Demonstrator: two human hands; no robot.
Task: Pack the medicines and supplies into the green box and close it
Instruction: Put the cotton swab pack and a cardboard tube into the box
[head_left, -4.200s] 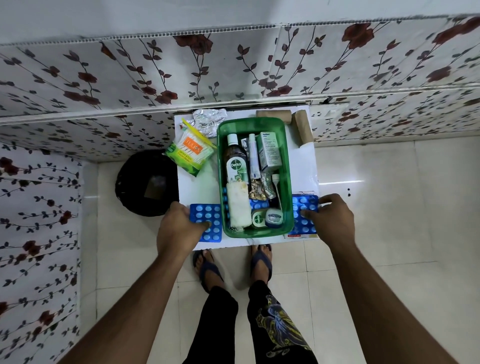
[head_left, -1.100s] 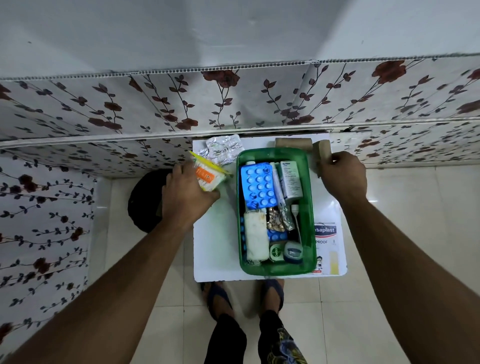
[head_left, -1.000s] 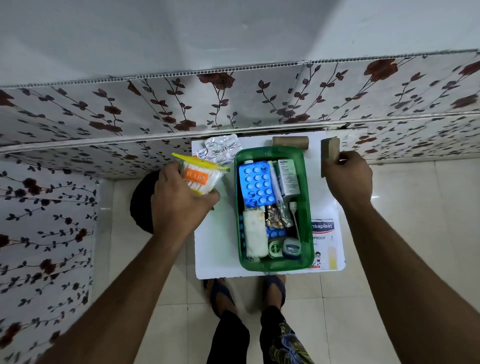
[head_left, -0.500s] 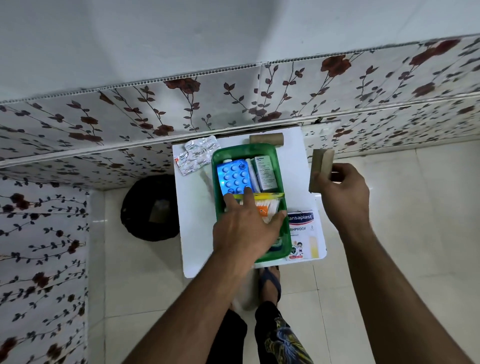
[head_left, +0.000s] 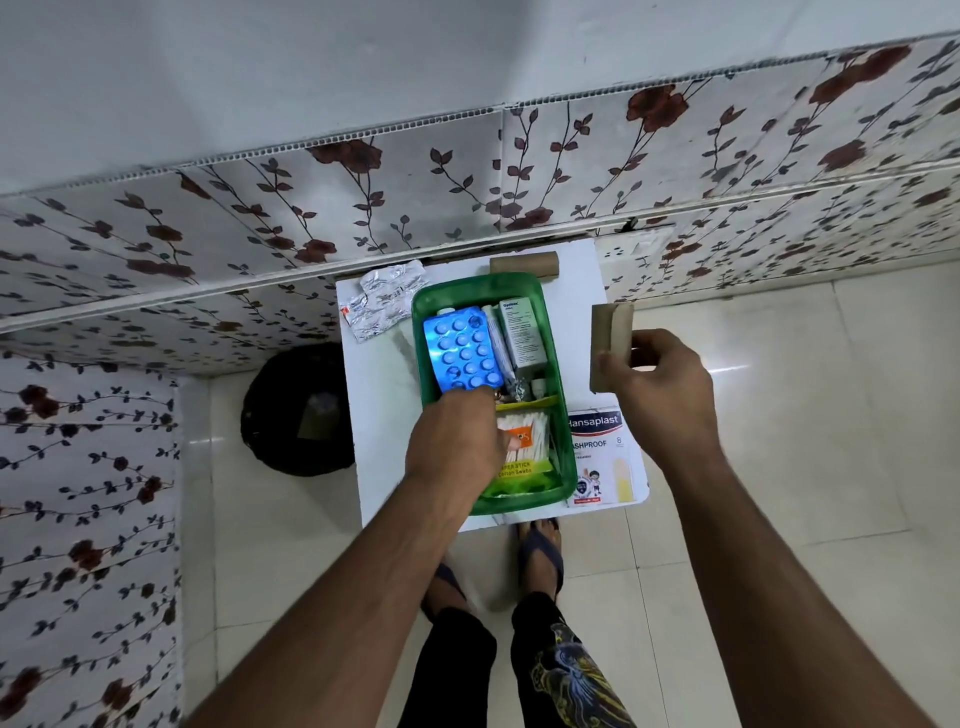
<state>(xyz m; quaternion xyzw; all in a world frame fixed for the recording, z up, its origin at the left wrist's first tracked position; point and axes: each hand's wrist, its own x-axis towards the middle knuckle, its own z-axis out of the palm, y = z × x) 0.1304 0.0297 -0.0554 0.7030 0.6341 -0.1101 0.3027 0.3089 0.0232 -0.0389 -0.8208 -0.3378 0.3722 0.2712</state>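
Note:
The green box (head_left: 478, 287) stands open on a small white table (head_left: 382, 415). Inside lie a blue blister pack (head_left: 460, 351), a white medicine carton (head_left: 522, 332) and a cotton swab packet (head_left: 527, 447). My left hand (head_left: 454, 447) is down in the box, fingers curled over the near-left part of the swab packet, thumb on top of it. My right hand (head_left: 660, 395) holds a brown bandage roll (head_left: 610, 338) in the air just right of the box. Items under the swab packet are hidden.
On the table outside the box lie silver blister strips (head_left: 382, 301) at the far left, a second brown roll (head_left: 523, 263) behind the box and a Hansaplast carton (head_left: 602, 457) at the near right. A black bin (head_left: 298, 410) stands on the floor to the left.
My left hand carried the cotton swab packet from the table's left side into the box and now curls over it. My right hand lifted the brown roll off the table and holds it beside the box.

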